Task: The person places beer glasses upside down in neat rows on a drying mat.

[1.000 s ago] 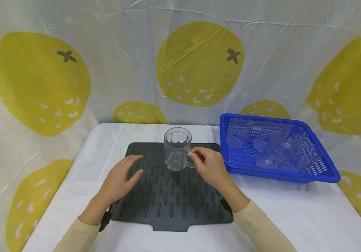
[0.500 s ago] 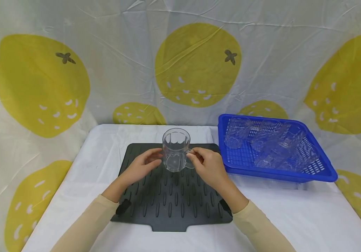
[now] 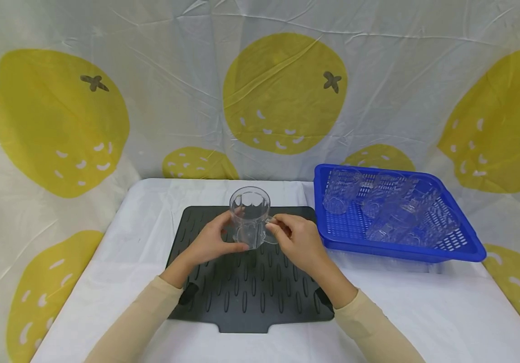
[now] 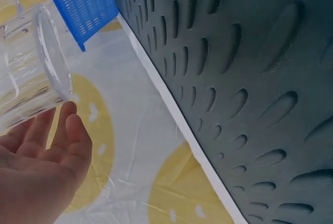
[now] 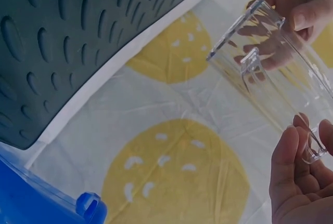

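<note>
A clear glass mug [image 3: 250,204] stands upright in the air over a black ribbed mat [image 3: 245,315]. My right hand [image 3: 299,239] pinches its handle from the right, between thumb and fingers. My left hand [image 3: 212,242] holds the body low on the left side, thumb in front and fingers behind. In the left wrist view the mug's base [image 4: 54,52] hangs apart from the mat. Through the glass in the right wrist view, the fingers of the left hand [image 5: 312,8] show against the far wall.
A blue perforated basket [image 3: 396,253] stands right of the mat, with several clear glasses [image 3: 339,191] lying in it. White cloth [image 3: 423,307] covers the table. Behind it hangs a lemon-print curtain [image 3: 173,91].
My left hand has come in from the left and taken hold of the mug's side. The mug has shifted slightly left and toward me, while the right hand keeps its pinch on the handle.
</note>
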The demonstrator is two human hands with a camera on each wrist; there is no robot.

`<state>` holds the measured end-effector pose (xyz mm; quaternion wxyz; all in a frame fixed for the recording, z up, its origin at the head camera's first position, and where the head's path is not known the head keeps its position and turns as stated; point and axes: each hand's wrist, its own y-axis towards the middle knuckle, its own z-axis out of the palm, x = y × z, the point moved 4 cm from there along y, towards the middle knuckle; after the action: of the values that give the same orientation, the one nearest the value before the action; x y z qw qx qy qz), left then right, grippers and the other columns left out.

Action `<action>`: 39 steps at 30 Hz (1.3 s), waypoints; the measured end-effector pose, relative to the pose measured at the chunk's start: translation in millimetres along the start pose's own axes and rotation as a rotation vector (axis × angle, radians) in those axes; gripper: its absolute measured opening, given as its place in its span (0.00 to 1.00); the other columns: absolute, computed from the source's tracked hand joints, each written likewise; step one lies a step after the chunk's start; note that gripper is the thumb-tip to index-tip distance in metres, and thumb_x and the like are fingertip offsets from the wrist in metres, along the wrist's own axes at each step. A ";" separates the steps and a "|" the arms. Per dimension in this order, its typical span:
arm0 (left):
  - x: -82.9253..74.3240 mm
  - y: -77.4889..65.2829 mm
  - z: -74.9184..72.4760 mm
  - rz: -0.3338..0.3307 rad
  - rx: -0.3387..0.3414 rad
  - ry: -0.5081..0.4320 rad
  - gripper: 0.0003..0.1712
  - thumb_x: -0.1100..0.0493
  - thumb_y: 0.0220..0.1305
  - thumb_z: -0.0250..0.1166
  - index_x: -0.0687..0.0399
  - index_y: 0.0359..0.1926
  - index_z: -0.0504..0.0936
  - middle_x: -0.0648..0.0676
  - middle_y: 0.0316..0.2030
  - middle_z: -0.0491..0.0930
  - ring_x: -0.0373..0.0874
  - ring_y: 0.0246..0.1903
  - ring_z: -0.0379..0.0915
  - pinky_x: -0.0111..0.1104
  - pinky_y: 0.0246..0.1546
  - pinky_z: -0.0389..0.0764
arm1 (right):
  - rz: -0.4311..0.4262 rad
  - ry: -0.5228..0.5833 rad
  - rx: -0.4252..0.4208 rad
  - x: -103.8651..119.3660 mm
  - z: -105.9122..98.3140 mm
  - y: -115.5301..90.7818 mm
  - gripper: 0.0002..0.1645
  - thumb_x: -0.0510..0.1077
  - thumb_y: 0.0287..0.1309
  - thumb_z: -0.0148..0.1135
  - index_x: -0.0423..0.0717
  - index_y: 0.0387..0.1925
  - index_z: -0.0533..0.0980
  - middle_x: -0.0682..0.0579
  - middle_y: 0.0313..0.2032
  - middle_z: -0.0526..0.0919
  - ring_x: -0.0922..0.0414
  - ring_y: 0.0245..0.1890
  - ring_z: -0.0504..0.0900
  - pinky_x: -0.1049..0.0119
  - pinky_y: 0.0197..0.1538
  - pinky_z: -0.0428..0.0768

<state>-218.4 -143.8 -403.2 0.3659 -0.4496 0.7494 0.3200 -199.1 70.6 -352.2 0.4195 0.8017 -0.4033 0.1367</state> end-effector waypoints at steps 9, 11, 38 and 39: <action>1.6 1.6 2.3 0.062 -0.077 -0.005 0.49 0.57 0.46 0.80 0.50 0.68 0.65 0.54 0.64 0.70 0.52 0.60 0.68 0.52 0.58 0.71 | -0.101 0.003 0.015 1.4 -1.4 -1.3 0.09 0.40 0.58 0.69 0.38 0.38 0.83 0.53 0.28 0.81 0.62 0.24 0.73 0.69 0.27 0.75; 1.4 0.9 1.7 0.074 -0.097 0.002 0.49 0.57 0.45 0.81 0.50 0.67 0.66 0.54 0.62 0.72 0.52 0.58 0.71 0.51 0.56 0.72 | -0.115 0.007 0.028 1.2 -1.4 -1.5 0.09 0.40 0.58 0.68 0.38 0.38 0.83 0.54 0.28 0.81 0.62 0.25 0.73 0.69 0.27 0.76; 1.8 -15.5 -8.7 0.331 -0.394 0.118 0.48 0.60 0.40 0.81 0.52 0.66 0.71 0.57 0.59 0.73 0.53 0.56 0.69 0.54 0.54 0.71 | 0.589 0.468 0.184 -36.3 6.4 -0.8 0.25 0.55 0.68 0.58 0.34 0.41 0.82 0.46 0.29 0.84 0.48 0.26 0.83 0.62 0.33 0.83; 1.5 -15.9 -8.6 0.346 -0.396 0.120 0.48 0.60 0.40 0.81 0.53 0.66 0.70 0.57 0.59 0.73 0.53 0.56 0.69 0.54 0.54 0.72 | 0.623 0.490 0.208 -38.3 8.7 -1.2 0.26 0.55 0.68 0.57 0.33 0.41 0.82 0.46 0.29 0.84 0.50 0.24 0.83 0.61 0.32 0.83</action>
<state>-206.7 -157.6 -402.3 0.1654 -0.3957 0.7584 0.4908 -223.6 84.6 -379.6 0.3584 0.6231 -0.4990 0.4841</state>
